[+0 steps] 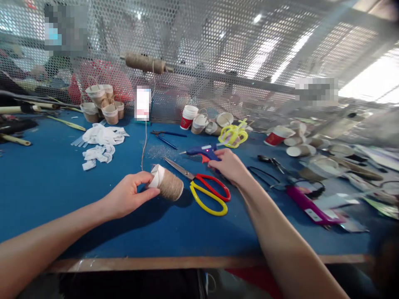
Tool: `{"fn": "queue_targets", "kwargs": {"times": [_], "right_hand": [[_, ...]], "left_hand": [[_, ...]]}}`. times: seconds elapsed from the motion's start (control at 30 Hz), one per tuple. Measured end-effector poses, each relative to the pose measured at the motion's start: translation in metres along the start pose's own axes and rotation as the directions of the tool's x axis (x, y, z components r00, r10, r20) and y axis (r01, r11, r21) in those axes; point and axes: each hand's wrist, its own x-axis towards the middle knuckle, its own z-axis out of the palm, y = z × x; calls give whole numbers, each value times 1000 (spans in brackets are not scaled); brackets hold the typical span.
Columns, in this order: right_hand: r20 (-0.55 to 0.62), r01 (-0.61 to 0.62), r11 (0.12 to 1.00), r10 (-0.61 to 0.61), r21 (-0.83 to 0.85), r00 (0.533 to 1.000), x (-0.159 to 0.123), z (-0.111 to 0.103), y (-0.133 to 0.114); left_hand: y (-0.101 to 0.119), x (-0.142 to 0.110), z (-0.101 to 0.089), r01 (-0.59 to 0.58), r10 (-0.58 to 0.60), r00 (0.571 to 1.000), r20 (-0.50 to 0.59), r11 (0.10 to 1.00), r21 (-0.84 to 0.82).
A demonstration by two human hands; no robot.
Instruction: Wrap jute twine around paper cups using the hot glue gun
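My left hand (pixel 131 194) pinches the white rim of a paper cup (pixel 170 185) wrapped in brown twine. The cup lies tilted on its side, its base toward the right. A loose strand of twine (pixel 144 145) runs up from near the cup to a twine spool (pixel 145 63) on the mesh panel. Farther right, my right hand (pixel 229 165) is closed round the handle of a blue glue gun (pixel 204 153), whose nozzle points left. Scissors (pixel 190 175) with one red and one yellow handle rest between the two hands.
Blue pliers (pixel 168 137) lie behind the scissors. White strips (pixel 102 136) are heaped at left, near twine-wrapped cups (pixel 109 113). More cups (pixel 199 122) and yellow loops (pixel 233 136) stand at the back. A purple power strip (pixel 311 207) and cords are at right. The blue table (pixel 124 236) has a wooden front edge.
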Motion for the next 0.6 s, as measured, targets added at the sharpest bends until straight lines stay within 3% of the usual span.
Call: {"fn": "queue_targets", "kwargs": {"times": [0.03,0.1,0.17,0.33,0.6], "right_hand": [[4,12,996,-12,88,1000,-7,-4,-5],[84,-2,879,-43,476,996,-21,-10,-16],[204,-75,790,-65,609,977,-35,-14,-26],[282,4,829,-194,559,940,-62,-10,-42],[219,110,953,-176,282,960,-89,-1,-46]], "left_hand": [[0,0,0,10,-10,1000,2,1000,-3],[-1,1,0,24,-24,1000,1,1000,-9],[-2,1,0,30,-30,1000,0,999,-18],[-4,1,-1,62,-63,998,-17,998,-29],[-5,4,-1,83,-91,994,-61,990,-117]]}}
